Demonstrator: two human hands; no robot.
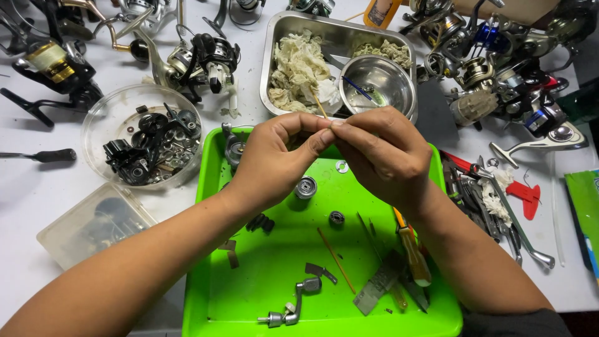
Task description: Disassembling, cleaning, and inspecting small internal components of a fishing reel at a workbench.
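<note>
My left hand (274, 162) and my right hand (380, 153) meet fingertip to fingertip above the far end of a bright green tray (262, 281). Together they pinch a thin wooden stick (319, 105) and something small between the thumbs; what that small thing is stays hidden by the fingers. Below the hands on the tray lie a small metal spool (306, 187), a round bearing (337, 218), a washer (341, 166), a reel crank handle (291, 307), a thin wooden rod (336, 259) and a yellow-handled screwdriver (413, 253).
A steel pan (279, 37) behind the tray holds dirty rags and a steel bowl (377, 81). A clear round dish (103, 125) of black reel parts and a lidded clear box (93, 221) sit left. Fishing reels crowd the back corners. Pliers and tools (493, 209) lie right.
</note>
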